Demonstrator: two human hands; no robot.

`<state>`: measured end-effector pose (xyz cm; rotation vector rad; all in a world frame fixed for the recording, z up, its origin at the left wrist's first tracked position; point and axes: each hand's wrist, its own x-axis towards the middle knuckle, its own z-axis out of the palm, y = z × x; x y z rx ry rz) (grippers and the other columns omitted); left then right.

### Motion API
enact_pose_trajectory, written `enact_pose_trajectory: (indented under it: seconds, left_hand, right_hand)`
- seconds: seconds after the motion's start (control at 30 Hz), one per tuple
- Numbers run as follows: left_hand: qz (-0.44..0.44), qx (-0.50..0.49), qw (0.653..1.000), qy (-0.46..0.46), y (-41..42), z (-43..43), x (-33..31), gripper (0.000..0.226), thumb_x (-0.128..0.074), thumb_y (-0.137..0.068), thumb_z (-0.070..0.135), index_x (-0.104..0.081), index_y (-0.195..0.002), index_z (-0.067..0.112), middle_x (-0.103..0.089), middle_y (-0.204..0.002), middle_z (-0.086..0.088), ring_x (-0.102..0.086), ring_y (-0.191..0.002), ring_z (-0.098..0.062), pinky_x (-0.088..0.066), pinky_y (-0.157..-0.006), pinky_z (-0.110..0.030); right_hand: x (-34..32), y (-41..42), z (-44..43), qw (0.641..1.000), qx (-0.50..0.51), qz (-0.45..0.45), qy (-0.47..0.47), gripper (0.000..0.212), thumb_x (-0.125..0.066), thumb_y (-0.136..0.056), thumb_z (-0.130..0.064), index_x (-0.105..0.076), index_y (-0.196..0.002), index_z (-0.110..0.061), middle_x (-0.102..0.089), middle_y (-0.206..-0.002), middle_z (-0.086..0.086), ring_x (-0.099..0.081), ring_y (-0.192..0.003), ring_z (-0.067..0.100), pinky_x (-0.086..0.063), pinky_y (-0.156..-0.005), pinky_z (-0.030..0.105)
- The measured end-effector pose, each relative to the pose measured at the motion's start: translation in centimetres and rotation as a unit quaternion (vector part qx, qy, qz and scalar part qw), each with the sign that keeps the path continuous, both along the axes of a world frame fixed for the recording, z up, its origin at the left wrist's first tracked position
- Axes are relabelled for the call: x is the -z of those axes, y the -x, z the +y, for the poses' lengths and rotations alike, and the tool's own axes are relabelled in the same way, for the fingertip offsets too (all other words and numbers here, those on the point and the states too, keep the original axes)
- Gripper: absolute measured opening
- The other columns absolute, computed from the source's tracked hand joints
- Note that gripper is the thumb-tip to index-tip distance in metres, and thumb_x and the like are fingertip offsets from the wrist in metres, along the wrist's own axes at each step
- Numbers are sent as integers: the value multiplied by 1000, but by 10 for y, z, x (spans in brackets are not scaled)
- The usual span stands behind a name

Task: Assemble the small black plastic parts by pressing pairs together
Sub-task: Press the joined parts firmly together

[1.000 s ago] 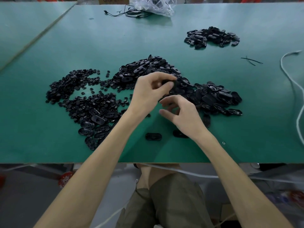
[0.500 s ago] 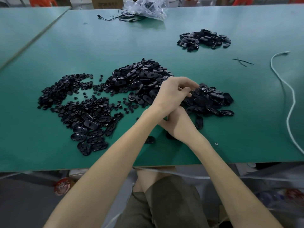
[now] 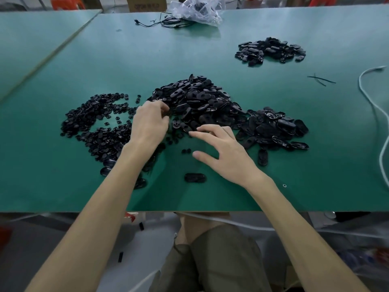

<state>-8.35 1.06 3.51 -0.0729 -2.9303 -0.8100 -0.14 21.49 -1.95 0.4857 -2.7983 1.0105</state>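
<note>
Sorting suits pairing: ovals in middle pile [image 3: 195, 102], small bits [image 3: 94, 123] left of pile. Left hand [image 3: 150, 123] at pile's left edge, fingers curled, probably picking; grip unclear. Right hand [image 3: 223, 152] at pile's near edge, fingers spread, empty, ready for mate.

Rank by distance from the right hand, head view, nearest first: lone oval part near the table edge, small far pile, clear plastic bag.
1. lone oval part, just nearside-left of the right hand.
2. small far pile, beyond, rightward.
3. clear plastic bag, at the far edge.
</note>
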Motion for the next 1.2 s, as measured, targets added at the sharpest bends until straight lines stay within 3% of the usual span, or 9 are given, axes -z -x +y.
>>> enact_pose_trajectory:
  seconds: [0.17, 0.3, 0.47, 0.77, 0.9, 0.97, 1.03, 1.1, 1.2]
  left_hand:
    - [-7, 19, 999, 48, -7, 0, 16, 32, -65, -103, 25, -69, -132, 14, -61, -134, -14, -48, -129, -36, -38, -113, -47]
    - [45, 1, 998, 33, -11, 5, 24, 28, -55, -108, 28, -71, -128, 16, -63, -128, -13, -50, -125, -35, -32, -109, -45]
    - [38, 20, 999, 34, -10, 8, 28, 36, -64, -102, 39, -69, -133, 21, -61, -131, -8, -46, -129, -32, -27, -109, -42]
    - [30, 15, 999, -39, -9, 11, 27, 33, -84, -84, 40, -61, -103, 25, -59, -106, 7, -52, -112, -21, -24, -94, -36]
    - [22, 56, 992, -114, -22, 12, 22, 26, -84, -85, 30, -60, -91, 27, -68, -90, 10, -63, -96, -18, -37, -107, -42]
    - [34, 83, 987, -133, -27, 14, 19, 17, -83, -86, 26, -66, -90, 26, -71, -87, 9, -67, -91, -15, -46, -105, -46]
    - [47, 128, 977, -163, -31, 17, 15, 14, -82, -87, 19, -70, -90, 24, -72, -86, 10, -67, -86, -9, -52, -92, -30]
    - [55, 175, 965, -186, -36, 20, 13, 15, -83, -85, 15, -71, -89, 23, -73, -85, 11, -67, -85, -5, -47, -79, -12]
    - [72, 209, 955, -196, -41, 24, 12, 15, -87, -81, 17, -74, -86, 21, -72, -85, 10, -64, -81, -2, -42, -74, -7]
  right_hand:
    - [0, 1, 0, 1000, 27, -2, -2, 56, -63, -100, -49, -52, -151, -28, -47, -148, -17, -33, -136, 4, -40, -108, 32]
    - [1, 0, 1, 999, 39, -19, 22, 53, -64, -100, -48, -55, -147, -25, -49, -144, -15, -36, -135, 4, -40, -108, 33]
    - [-1, -2, 2, 998, 43, -26, 33, 47, -65, -100, -46, -59, -141, -25, -51, -140, -16, -44, -130, 7, -46, -109, 42]
    - [0, -2, 2, 997, 47, -29, 57, 40, -66, -100, -42, -61, -136, -27, -53, -134, -17, -49, -120, 1, -49, -101, 38]
    - [1, -2, 2, 993, 61, -25, 97, 46, -69, -100, -36, -55, -143, -27, -59, -127, -17, -52, -115, 0, -49, -88, 32]
    - [1, -1, 2, 990, 68, -30, 120, 46, -68, -100, -33, -55, -143, -26, -62, -123, -16, -54, -114, 3, -48, -88, 31]
    - [0, -2, 2, 988, 72, -32, 132, 41, -66, -102, -32, -57, -142, -25, -65, -119, -14, -57, -113, 5, -49, -91, 32]
    - [-3, -2, 2, 985, 71, -34, 155, 32, -62, -105, -31, -62, -136, -23, -70, -113, -13, -62, -111, 6, -50, -93, 28]
    - [-7, -3, 3, 975, 67, -35, 208, 19, -56, -109, -30, -72, -114, -21, -76, -94, -11, -69, -93, 2, -51, -86, 20]
